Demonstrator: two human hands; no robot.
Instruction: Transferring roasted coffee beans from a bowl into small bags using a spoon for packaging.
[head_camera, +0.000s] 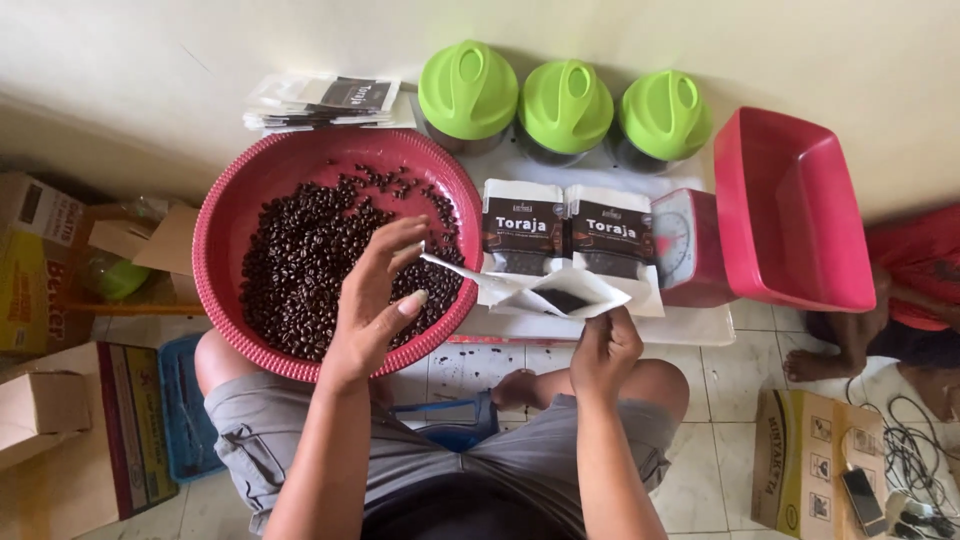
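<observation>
- Left hand raised over the red basin, fingers loosely spread, thumb and forefinger pinching the handle of a white scoop
- Scoop stretched from the left fingers toward the mouth of an open white pouch, its far end touching or just inside the pouch lip; cannot tell which
- Right hand closed in a pinch on the lower edge of the open pouch, holding it tilted with its mouth facing the basin
- Dark contents visible inside the open pouch
- Roasted coffee beans heaped in the basin, thickest at the left and centre, a few scattered toward the far rim
- Basin resting on the left knee and against the edge of a low white table
- Two filled pouches with dark labels standing side by side on the table, just behind the open pouch
- Three jars with green lids in a row against the wall, behind the filled pouches
- Red kitchen scale with a round dial just right of the filled pouches, its red tray tipped up on the right
- Stack of flat empty pouches against the wall behind the basin
- Cardboard boxes on the floor at left, another box at lower right beside a tangle of cables
- Another person's bare foot on the tiled floor at right
</observation>
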